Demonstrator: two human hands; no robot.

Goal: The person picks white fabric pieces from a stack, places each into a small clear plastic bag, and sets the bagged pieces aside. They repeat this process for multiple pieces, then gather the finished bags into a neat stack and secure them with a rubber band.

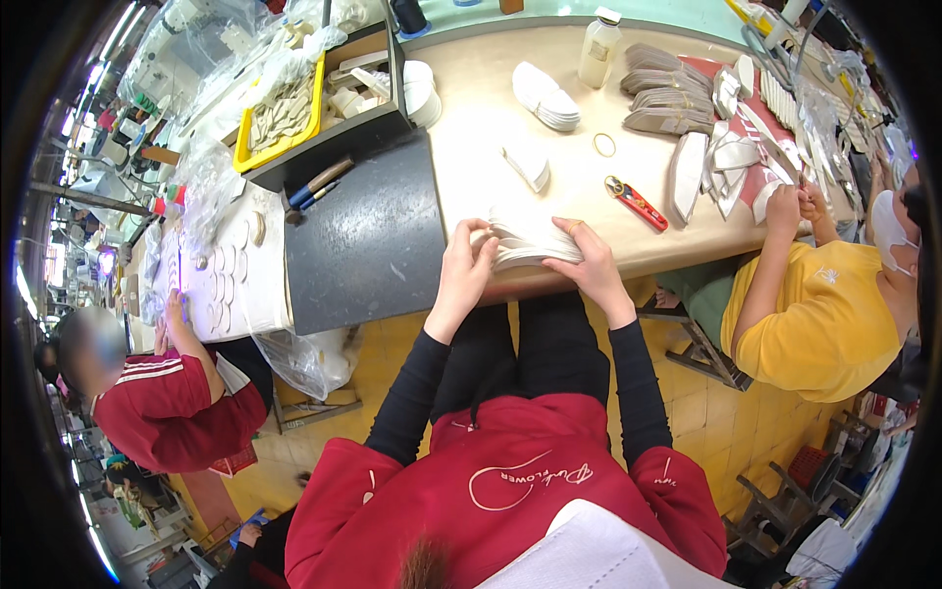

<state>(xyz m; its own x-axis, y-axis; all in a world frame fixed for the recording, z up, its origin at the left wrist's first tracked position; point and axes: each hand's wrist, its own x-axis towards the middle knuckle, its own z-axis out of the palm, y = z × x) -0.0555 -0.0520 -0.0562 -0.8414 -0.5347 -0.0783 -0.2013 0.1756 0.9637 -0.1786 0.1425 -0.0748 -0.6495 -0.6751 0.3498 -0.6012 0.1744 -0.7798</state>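
Note:
Close to the table's front edge, a stack of thin white curved pieces [530, 243] is held between my two hands. My left hand [463, 267] grips its left end, thumb and fingers closed round the edge. At the opposite end, my right hand [593, 265] pinches the stack with the thumb in front and the fingers behind. Just beyond lies a smaller bundle of white pieces [527, 169]. A thicker white stack [546, 96] rests farther back. To the right are a red utility knife [638, 203] and a yellow rubber band [603, 145].
A black board [363, 236] lies to my left, below a dark tray with a yellow bin [242, 147]. A bottle [600, 47] and grey-beige stacks [669, 90] stand at the back right. Co-workers sit on both sides, one in yellow [819, 319], one in red [162, 407].

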